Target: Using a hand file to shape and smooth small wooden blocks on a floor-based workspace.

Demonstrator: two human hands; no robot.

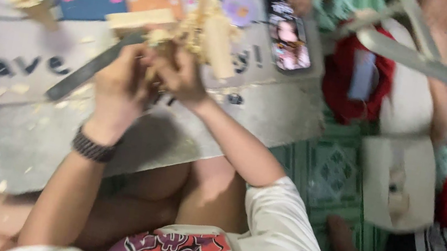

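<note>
Green tiled floor (338, 170) carries a grey mat (275, 110); mid-frame, left hand (121, 80) fingers clamp a dark blade (82, 73), right hand (180, 75) fingers grip pale wood strips (214, 38).

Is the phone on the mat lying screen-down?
No. The phone lies face up on the grey mat, its lit screen showing a picture, beyond the person's hands.
</note>
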